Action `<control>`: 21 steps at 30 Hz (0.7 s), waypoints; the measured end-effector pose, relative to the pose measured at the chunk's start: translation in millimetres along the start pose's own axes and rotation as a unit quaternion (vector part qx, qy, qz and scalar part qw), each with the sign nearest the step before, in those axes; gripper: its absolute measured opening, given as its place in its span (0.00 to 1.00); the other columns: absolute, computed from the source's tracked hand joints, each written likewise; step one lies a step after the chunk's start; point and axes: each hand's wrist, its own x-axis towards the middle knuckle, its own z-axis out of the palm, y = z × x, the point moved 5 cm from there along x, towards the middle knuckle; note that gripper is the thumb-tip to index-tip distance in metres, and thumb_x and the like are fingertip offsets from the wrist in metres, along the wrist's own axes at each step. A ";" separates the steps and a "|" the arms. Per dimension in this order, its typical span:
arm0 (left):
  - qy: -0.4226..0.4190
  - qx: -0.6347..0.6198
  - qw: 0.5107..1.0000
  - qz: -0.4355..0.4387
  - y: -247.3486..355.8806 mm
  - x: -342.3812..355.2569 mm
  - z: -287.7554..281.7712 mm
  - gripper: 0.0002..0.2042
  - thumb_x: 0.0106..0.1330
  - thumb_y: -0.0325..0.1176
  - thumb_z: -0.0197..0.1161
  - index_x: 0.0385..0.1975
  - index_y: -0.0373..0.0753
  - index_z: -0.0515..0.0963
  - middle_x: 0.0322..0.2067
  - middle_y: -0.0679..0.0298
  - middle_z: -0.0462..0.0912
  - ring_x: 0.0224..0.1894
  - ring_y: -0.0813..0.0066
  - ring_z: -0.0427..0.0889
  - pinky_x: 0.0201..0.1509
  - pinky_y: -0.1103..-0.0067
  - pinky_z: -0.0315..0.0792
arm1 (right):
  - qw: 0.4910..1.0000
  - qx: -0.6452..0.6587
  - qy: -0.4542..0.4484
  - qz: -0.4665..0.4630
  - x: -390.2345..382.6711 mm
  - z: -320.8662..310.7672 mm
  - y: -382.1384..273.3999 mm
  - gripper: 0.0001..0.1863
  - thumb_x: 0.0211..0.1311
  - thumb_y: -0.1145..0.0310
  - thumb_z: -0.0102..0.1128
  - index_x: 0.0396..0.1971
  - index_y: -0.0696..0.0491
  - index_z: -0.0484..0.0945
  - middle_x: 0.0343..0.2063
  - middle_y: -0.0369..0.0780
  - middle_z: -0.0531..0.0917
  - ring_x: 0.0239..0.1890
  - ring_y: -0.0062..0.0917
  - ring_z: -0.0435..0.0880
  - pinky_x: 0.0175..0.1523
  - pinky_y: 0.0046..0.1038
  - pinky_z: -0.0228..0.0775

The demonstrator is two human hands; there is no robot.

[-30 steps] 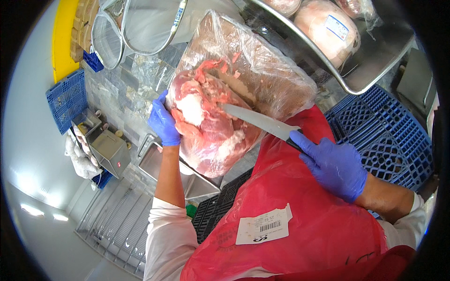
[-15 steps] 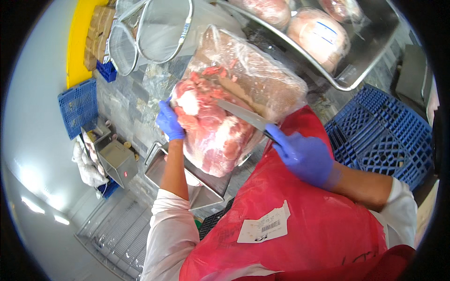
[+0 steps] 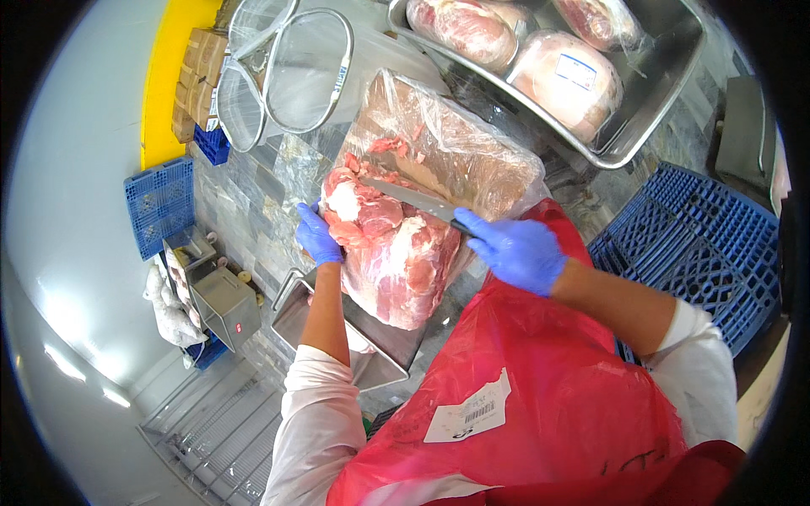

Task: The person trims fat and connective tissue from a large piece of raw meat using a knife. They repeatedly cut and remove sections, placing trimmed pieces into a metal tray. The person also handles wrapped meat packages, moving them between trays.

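A large piece of raw meat (image 3: 396, 270) lies at the near left end of a plastic-wrapped board (image 3: 472, 135). My left hand (image 3: 319, 236), in a blue glove, presses against the meat's left side, its fingers partly hidden behind it. My right hand (image 3: 519, 253), also gloved, is closed round the dark handle of a knife (image 3: 413, 199). The blade points left and lies along the far side of the meat, its tip by the upper edge. Small meat scraps (image 3: 390, 146) are scattered on the board beyond the blade.
A metal tub (image 3: 624, 152) with several wrapped meat pieces stands at the far right. Another metal tray (image 3: 371, 371) sits below the meat. Blue plastic pallets (image 3: 700, 244) are at the right. Hoops with clear bags (image 3: 308, 72) stand far left.
The knife and my right hand have shifted left and slightly up across the meat. My left hand still rests on the meat's left side. The whole view has tilted a little.
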 end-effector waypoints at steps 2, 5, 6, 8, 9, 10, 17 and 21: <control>-0.011 -0.014 1.000 0.019 12.4 -5.5 4.5 0.35 0.81 0.57 0.42 0.48 0.26 0.85 0.33 0.58 0.87 0.35 0.71 0.81 0.47 0.71 0.76 | 1.000 -0.003 -0.026 -0.015 -7.0 -38.1 1.1 0.25 0.76 0.57 0.50 0.69 0.45 0.69 0.35 0.47 0.87 0.30 0.45 0.87 0.33 0.46 0.78; -0.030 -0.059 0.998 0.007 19.4 -14.1 7.5 0.34 0.82 0.56 0.42 0.49 0.26 0.85 0.34 0.58 0.87 0.36 0.71 0.82 0.48 0.73 0.77 | 0.996 -0.037 -0.081 -0.002 -13.5 -81.5 -2.8 0.24 0.75 0.57 0.51 0.67 0.45 0.71 0.32 0.46 0.87 0.30 0.45 0.87 0.33 0.46 0.78; -0.030 -0.067 0.997 0.002 22.1 -11.8 8.6 0.34 0.82 0.56 0.42 0.49 0.26 0.85 0.34 0.58 0.87 0.36 0.71 0.82 0.48 0.73 0.77 | 0.994 -0.047 -0.100 0.000 -10.7 -89.6 -4.6 0.24 0.75 0.57 0.51 0.68 0.45 0.70 0.32 0.46 0.87 0.30 0.45 0.87 0.33 0.46 0.78; -0.038 -0.017 0.999 0.015 28.7 -8.2 9.4 0.34 0.82 0.55 0.42 0.50 0.27 0.85 0.35 0.58 0.87 0.36 0.71 0.82 0.48 0.73 0.77 | 0.988 -0.068 -0.140 0.003 -1.4 -95.8 -8.7 0.25 0.75 0.58 0.51 0.69 0.45 0.69 0.31 0.45 0.87 0.29 0.46 0.87 0.33 0.47 0.78; -0.057 0.041 0.997 0.030 48.1 -11.0 14.5 0.33 0.82 0.55 0.41 0.50 0.27 0.85 0.35 0.58 0.87 0.37 0.71 0.82 0.48 0.73 0.77 | 0.986 -0.064 -0.151 0.016 4.2 -83.5 -12.5 0.25 0.75 0.58 0.51 0.69 0.45 0.67 0.31 0.46 0.87 0.29 0.47 0.87 0.32 0.48 0.78; -0.077 0.098 0.991 0.049 58.8 -15.8 20.3 0.33 0.82 0.55 0.41 0.50 0.27 0.84 0.36 0.58 0.87 0.37 0.70 0.82 0.48 0.73 0.77 | 0.985 -0.060 -0.160 0.030 9.5 -59.3 -15.9 0.26 0.75 0.59 0.52 0.70 0.44 0.66 0.31 0.46 0.87 0.29 0.47 0.87 0.32 0.48 0.77; -0.024 -0.028 0.998 -0.045 3.3 -10.0 -2.0 0.35 0.81 0.57 0.40 0.54 0.28 0.83 0.41 0.57 0.87 0.41 0.70 0.83 0.52 0.74 0.76 | 0.988 0.086 -0.103 0.079 16.0 -12.5 -1.9 0.26 0.75 0.57 0.53 0.71 0.40 0.67 0.32 0.51 0.86 0.32 0.49 0.86 0.37 0.50 0.77; -0.018 -0.006 0.999 -0.040 10.1 -13.3 -5.0 0.35 0.82 0.57 0.40 0.53 0.27 0.83 0.42 0.57 0.87 0.42 0.70 0.83 0.53 0.74 0.76 | 0.968 0.200 -0.109 0.103 19.9 1.6 12.2 0.26 0.75 0.56 0.54 0.70 0.42 0.69 0.37 0.53 0.86 0.34 0.51 0.86 0.40 0.49 0.78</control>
